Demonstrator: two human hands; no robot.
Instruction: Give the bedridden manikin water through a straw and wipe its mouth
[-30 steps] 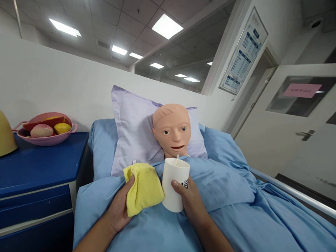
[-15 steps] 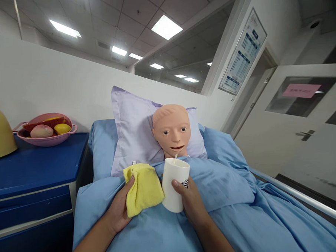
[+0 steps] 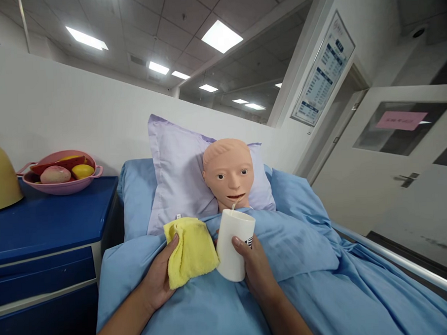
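A mannequin (image 3: 229,169) lies propped on a lilac pillow (image 3: 179,174), its mouth slightly parted and a blue quilt (image 3: 296,238) drawn up to its neck. My right hand (image 3: 255,265) is closed around a white cup (image 3: 230,246) with dark print on its side, tilted a little to the right below the chin. A thin pale straw (image 3: 233,205) rises from the cup toward the mouth; whether its tip touches the lips I cannot tell. To the left, my left hand (image 3: 161,279) grips a folded yellow towel (image 3: 192,253), thumb on top, close beside the cup.
On the left stands a blue bedside cabinet (image 3: 55,219) carrying a pink basket (image 3: 67,186) of fruit and a yellow kettle-like vessel (image 3: 1,172). A metal bed rail (image 3: 405,263) runs along the right side. Beyond it is a white door (image 3: 379,180).
The cup has shifted slightly right and tilted a bit more, with my right hand moving along. The towel, my left hand and the mannequin look the same.
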